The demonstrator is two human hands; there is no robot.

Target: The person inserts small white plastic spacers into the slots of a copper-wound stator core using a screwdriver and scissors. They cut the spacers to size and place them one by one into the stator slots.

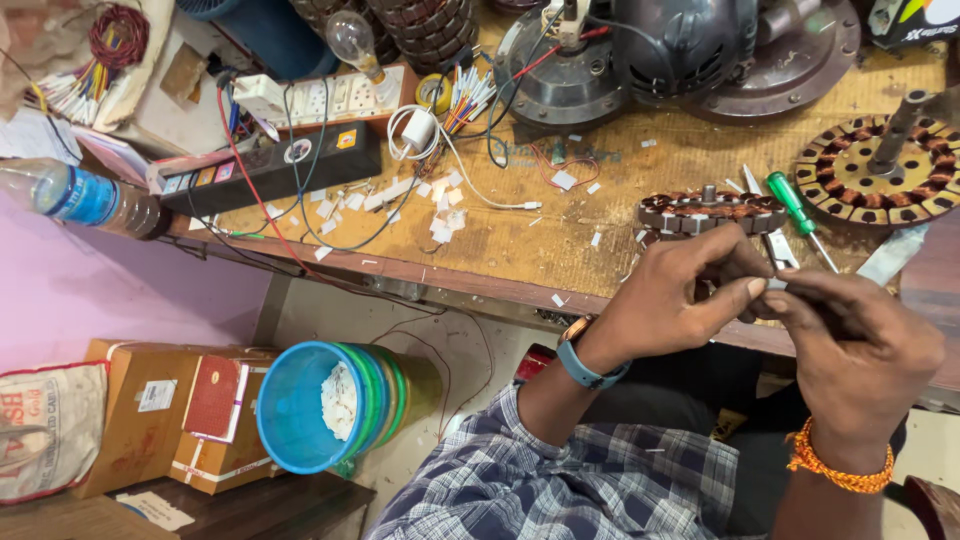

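Head view: both hands pinch perhaps a paper strip; blue bucket holds white scraps.

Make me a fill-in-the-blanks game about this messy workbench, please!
1. The screwdriver lying on the workbench has a ____ handle.
2. The left hand has a watch with a ____ strap on its wrist.
3. The stack of buckets stands on the ____.
4. The right hand has an ____ thread band on its wrist.

Missing words: green; blue; floor; orange
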